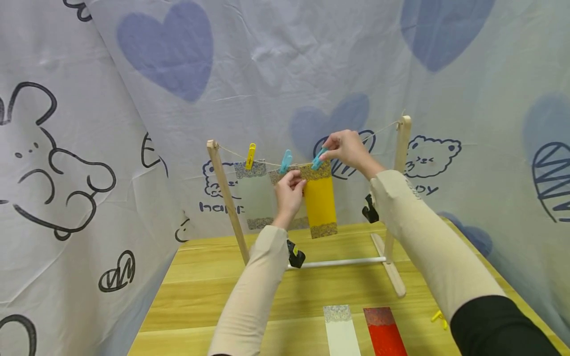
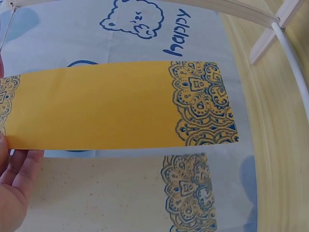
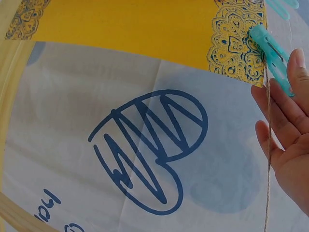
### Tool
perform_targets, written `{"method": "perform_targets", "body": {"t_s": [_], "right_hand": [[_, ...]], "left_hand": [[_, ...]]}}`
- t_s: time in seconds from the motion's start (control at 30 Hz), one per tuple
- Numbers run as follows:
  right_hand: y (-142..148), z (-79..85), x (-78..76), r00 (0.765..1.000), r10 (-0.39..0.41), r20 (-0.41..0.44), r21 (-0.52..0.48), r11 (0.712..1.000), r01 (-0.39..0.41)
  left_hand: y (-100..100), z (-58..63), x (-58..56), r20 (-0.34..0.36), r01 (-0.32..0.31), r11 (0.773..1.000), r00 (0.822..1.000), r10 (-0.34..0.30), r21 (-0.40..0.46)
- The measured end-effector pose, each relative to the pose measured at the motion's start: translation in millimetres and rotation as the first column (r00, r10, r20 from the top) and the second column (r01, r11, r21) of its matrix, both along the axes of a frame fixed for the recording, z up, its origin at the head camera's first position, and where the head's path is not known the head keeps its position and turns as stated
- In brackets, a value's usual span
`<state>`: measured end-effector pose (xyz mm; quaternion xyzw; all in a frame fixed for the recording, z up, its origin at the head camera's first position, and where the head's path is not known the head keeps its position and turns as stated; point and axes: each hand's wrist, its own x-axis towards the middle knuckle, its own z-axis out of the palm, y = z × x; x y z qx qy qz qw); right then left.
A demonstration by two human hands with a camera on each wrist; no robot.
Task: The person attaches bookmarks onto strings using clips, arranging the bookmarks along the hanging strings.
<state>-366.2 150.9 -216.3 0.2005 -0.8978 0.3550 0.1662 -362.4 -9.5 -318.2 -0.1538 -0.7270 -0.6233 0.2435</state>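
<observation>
Pinching teal peg [image 1: 318, 159], right hand [image 1: 349, 148]; left hand [image 1: 289, 193] holds yellow strip [image 1: 318, 200]

We've got a yellow card [image 1: 319, 203] with blue-and-gold lacy bands at both ends, teal pegs [image 1: 318, 159] and a yellow peg [image 1: 251, 155] on the string, a white strip [image 1: 341, 330] and red strip [image 1: 384, 331] on the tan wood table [image 1: 213, 291], plus white sheets [image 1: 276, 64] with blue hearts.
</observation>
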Motion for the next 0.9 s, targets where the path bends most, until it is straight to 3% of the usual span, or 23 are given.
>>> {"method": "perform_targets", "body": {"t_s": [0.33,0.63,0.9], "right_hand": [[2.3,-0.9,-2.2,0.993,0.020,0.119,0.038,0.999,-0.024],[2.4,-3.6,-1.0,0.992,0.088,0.095,0.063,0.994,-0.094],[3.4,-3.1,0.7,0.995,0.081,0.064,0.049,0.995,-0.085]], "left_hand": [[-1.1,-2.4,-0.8,-0.006,-0.007,1.000,1.000,0.007,-0.021],[-5.5,-3.8,-1.0,0.000,-0.019,1.000,1.000,0.019,-0.025],[-4.7,-4.4,-2.2,0.013,-0.024,0.999,1.000,0.024,-0.023]]}}
